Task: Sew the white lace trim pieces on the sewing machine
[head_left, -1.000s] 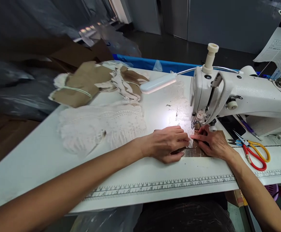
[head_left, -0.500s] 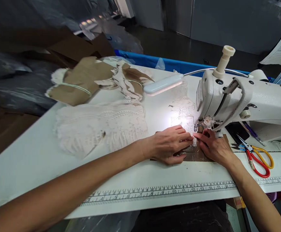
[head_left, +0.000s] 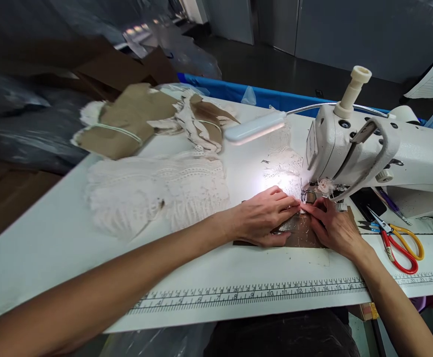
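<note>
White lace fabric (head_left: 283, 166) lies under the lamp's glow and runs to the presser foot (head_left: 308, 197) of a white sewing machine (head_left: 350, 144). My left hand (head_left: 266, 215) rests left of the foot, its fingertips closed on the lace's near edge. Just in front of the foot, the thumb and forefinger of my right hand (head_left: 333, 223) pinch the same edge, the other fingers partly hidden behind the machine head. The fingertips of both hands almost meet. Beneath them is a brown plate (head_left: 305, 233) with scattered thread bits.
Gathered white lace pieces (head_left: 197, 186) lie at left, with tan tied bundles (head_left: 127, 116) behind. A lamp (head_left: 255, 128) hangs over the table. Right of my hands are scissors (head_left: 402, 243) with red and yellow handles, and a dark phone (head_left: 367, 202). A ruler strip (head_left: 253, 293) lines the front edge.
The short end of lace that stuck out toward me between my fingers now shows less. Both hands keep nearly the same place at the foot; the whole view has shifted slightly.
</note>
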Demonstrator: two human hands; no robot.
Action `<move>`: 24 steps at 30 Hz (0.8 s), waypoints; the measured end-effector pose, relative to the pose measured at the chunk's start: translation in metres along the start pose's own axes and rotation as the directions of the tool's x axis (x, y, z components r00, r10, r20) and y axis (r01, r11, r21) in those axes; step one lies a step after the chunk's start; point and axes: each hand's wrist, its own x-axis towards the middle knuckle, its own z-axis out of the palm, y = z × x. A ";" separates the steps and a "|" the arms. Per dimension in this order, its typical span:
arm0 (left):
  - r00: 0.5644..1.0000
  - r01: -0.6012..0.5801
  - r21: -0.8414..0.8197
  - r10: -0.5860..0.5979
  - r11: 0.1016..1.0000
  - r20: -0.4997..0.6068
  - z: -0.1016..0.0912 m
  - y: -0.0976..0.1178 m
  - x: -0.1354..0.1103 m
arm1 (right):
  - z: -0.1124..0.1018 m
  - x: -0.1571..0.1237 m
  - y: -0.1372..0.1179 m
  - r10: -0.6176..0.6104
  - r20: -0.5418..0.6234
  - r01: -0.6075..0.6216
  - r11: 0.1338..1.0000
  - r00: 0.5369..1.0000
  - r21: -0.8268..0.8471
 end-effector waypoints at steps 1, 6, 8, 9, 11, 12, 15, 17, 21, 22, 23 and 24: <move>1.000 0.004 -0.001 -0.004 1.000 -0.003 0.000 0.000 0.000 | 0.000 -0.001 0.001 -0.021 -0.010 0.021 1.000 1.000 0.017; 0.999 0.031 -0.017 -0.031 0.999 -0.016 0.004 -0.002 0.000 | 0.001 -0.002 0.001 -0.016 0.007 0.016 1.000 1.000 0.002; 0.998 0.052 -0.035 -0.053 0.998 -0.016 0.004 -0.003 0.001 | 0.001 -0.001 -0.001 0.003 0.019 -0.002 1.000 1.000 -0.023; 0.998 0.059 -0.043 -0.060 0.997 -0.019 0.004 -0.003 0.001 | 0.002 0.000 -0.002 0.005 0.014 -0.005 1.000 1.000 -0.031; 0.998 0.064 -0.050 -0.065 0.997 -0.026 0.003 -0.004 0.002 | 0.003 0.002 -0.003 0.005 -0.002 -0.005 0.999 1.000 -0.032; 0.997 0.067 -0.046 -0.068 0.997 -0.028 0.003 -0.004 0.003 | 0.004 0.002 -0.003 0.006 -0.007 -0.006 1.000 1.000 -0.025; 0.996 0.085 -0.017 -0.085 0.996 -0.030 0.003 -0.006 0.004 | 0.004 0.001 -0.002 0.007 -0.010 -0.006 0.999 1.000 0.046; 0.995 0.092 0.009 -0.092 0.996 -0.033 0.003 -0.007 0.004 | 0.001 -0.002 0.000 0.003 -0.030 0.001 0.990 1.000 0.140; 0.996 0.087 0.061 -0.085 0.994 -0.027 0.004 -0.009 0.005 | -0.015 -0.010 0.009 0.045 -0.050 -0.026 0.940 0.998 0.340; 0.996 0.086 0.069 -0.084 0.994 -0.027 0.005 -0.009 0.005 | -0.018 -0.011 0.012 0.064 -0.041 -0.044 0.929 0.997 0.368; 0.996 0.085 0.073 -0.083 0.994 -0.031 0.005 -0.010 0.005 | -0.020 -0.012 0.016 0.080 -0.033 -0.061 0.920 0.996 0.387; 0.996 0.084 0.072 -0.082 0.994 -0.035 0.005 -0.010 0.005 | -0.021 -0.011 0.019 0.094 -0.034 -0.073 0.915 0.995 0.397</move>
